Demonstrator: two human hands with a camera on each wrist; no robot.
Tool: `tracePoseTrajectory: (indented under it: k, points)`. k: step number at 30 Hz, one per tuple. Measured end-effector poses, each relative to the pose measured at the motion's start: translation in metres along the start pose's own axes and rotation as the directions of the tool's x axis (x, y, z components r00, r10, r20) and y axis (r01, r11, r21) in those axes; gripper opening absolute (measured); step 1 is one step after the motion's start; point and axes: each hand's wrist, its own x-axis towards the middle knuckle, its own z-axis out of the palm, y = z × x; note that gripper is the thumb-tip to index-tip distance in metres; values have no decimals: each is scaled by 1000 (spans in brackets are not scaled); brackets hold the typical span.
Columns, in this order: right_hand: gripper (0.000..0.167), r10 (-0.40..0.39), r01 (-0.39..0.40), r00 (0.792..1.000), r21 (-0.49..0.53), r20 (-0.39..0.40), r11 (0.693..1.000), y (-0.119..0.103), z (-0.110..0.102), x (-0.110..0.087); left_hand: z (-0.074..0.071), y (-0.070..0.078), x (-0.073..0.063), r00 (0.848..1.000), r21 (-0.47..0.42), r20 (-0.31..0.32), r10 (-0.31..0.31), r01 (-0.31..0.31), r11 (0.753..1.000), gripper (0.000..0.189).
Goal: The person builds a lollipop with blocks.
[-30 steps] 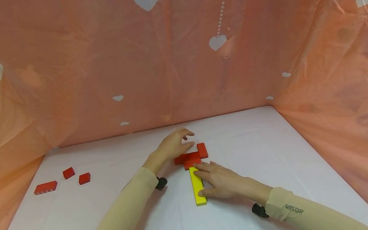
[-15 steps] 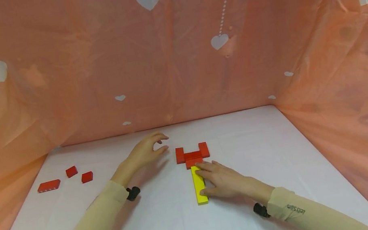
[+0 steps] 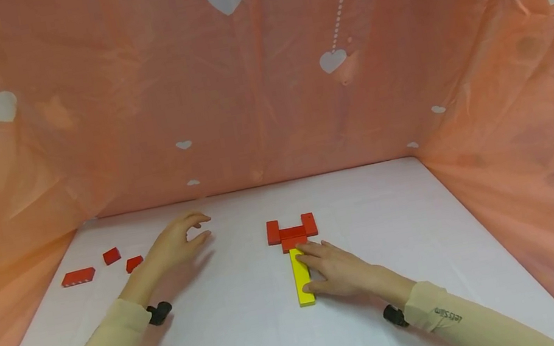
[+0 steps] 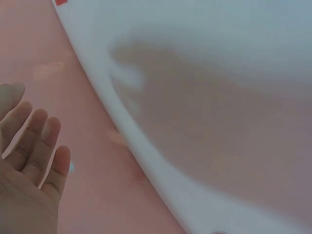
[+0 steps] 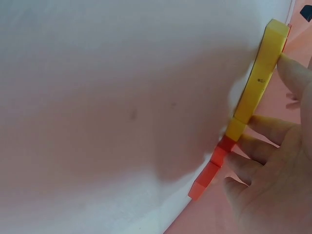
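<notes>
My right hand (image 3: 335,268) rests with spread fingers along the right side of a long yellow block (image 3: 301,274), thumb near its front end. In the right wrist view, the thumb and fingers (image 5: 273,129) touch the yellow block (image 5: 263,73). Beyond that block lie joined red blocks: two upright-running ones, left (image 3: 273,232) and right (image 3: 309,224), with red pieces (image 3: 294,243) between and below them. My left hand (image 3: 172,241) hovers over the table's left half, fingers loosely bent and holding nothing. The left wrist view shows that hand (image 4: 29,165) with relaxed fingers.
At the far left lie a longer red block (image 3: 78,276) with pale dots on its front and two small red blocks, one behind (image 3: 111,255) and one partly covered by my left forearm (image 3: 134,263). A pink-orange curtain (image 3: 265,107) encloses the white table (image 3: 250,338).
My left hand has moved left, away from the red arrangement, towards the loose red blocks, uncovering the left red block. My right hand stays at the yellow block. The view has shifted slightly.
</notes>
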Motion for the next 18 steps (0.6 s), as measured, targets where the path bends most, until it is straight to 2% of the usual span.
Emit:
tracePoseTrajectory:
  k: [7, 18]
  points:
    - [72, -4, 4, 1000, 5, -8, 1000, 0, 0, 0, -19, -23, -26, 999, 31, -18, -28, 29, 999, 38]
    - [72, -11, 11, 1000, -5, -12, 1000, 2, 0, 0, -43, -56, -64, 995, 120, 9, -102, 100, 988, 38]
